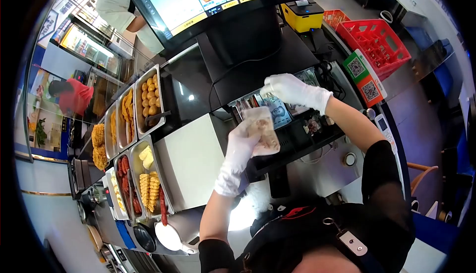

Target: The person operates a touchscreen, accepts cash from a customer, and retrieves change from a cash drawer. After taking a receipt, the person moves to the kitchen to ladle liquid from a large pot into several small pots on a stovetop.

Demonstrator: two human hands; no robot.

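Observation:
My left hand [242, 141], in a white glove, grips a see-through plastic container [267, 141] with pale, brownish contents blurred inside. It is tilted over the front of the open cash drawer [277, 150]. Bluish banknotes [279, 113] lie in the drawer's compartments, just behind the container. Above the notes is my right hand [290, 89], also gloved, its fingers curled together. Whatever may be between those fingers is hidden.
A touchscreen till [233, 0] stands behind the drawer. Metal trays of eggs [150, 97], sausages [124, 174] and corn [149, 192] are at the left. On the right are a red crate [374, 42], a QR-code sign [364, 77] and a yellow-black printer [302, 16]. Two people stand beyond the counter.

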